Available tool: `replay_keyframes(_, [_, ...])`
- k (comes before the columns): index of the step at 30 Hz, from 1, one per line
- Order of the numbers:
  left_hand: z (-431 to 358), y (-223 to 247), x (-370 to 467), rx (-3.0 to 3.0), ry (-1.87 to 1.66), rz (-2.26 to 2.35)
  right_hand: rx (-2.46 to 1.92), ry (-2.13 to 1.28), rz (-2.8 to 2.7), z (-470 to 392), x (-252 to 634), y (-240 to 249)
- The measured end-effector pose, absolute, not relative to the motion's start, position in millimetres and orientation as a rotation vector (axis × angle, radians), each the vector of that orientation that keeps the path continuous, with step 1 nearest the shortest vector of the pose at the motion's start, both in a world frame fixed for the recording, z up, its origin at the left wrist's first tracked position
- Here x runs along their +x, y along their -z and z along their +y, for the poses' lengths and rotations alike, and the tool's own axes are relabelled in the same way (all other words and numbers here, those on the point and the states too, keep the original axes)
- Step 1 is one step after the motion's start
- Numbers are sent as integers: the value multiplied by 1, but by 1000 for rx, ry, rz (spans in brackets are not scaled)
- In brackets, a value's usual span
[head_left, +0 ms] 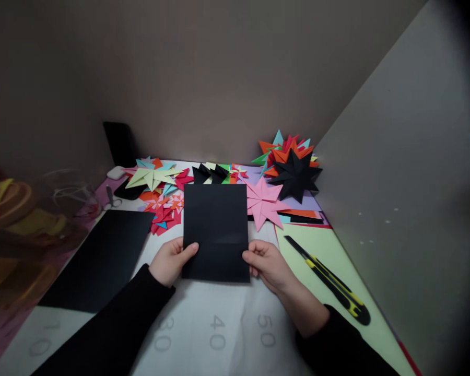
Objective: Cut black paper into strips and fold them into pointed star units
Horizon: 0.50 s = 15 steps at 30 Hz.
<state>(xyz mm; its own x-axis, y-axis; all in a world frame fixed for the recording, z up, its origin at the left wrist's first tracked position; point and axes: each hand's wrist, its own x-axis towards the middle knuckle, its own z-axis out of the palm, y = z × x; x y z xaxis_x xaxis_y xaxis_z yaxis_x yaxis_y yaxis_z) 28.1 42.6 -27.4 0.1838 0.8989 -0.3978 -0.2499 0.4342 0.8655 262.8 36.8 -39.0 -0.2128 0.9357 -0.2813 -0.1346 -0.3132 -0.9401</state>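
Observation:
A black sheet of paper (pixel 216 224) is held up over the table between my two hands. My left hand (pixel 173 258) pinches its lower left edge, thumb on the front face. At the lower right edge, my right hand (pixel 267 262) grips the same sheet between thumb and fingers. A faint horizontal crease crosses the sheet's lower part. Behind it, a pink folded paper star (pixel 261 202) is partly covered by the sheet. A larger black paper (pixel 102 258) lies flat left of my left hand. To the right of my right hand rests a yellow and black utility knife (pixel 329 279).
Pale green paper (pixel 309 240) lies under the knife. Folded stars, including a black one (pixel 296 175) and a pale yellow one (pixel 152 176), crowd the back. Small scissors (pixel 112 198) and a dark phone-like slab (pixel 119 143) are at back left. A wall (pixel 395 172) bounds the right.

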Motion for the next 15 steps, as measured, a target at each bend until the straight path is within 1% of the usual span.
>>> replay_keyframes(4, [42,22,28,767,-906,1086,-1280,-1537,-1122,35,264,40])
replay_keyframes(7, [40,20,29,777,-912,1104,-1283,-1514,-1110,35,263,38])
replay_keyframes(12, [33,18,39,829,-923,1145,-1030,-1697,-945,34,253,31])
replay_keyframes(15, [30,17,43,875,-921,1144,-1015,-1760,-881,33,248,30])
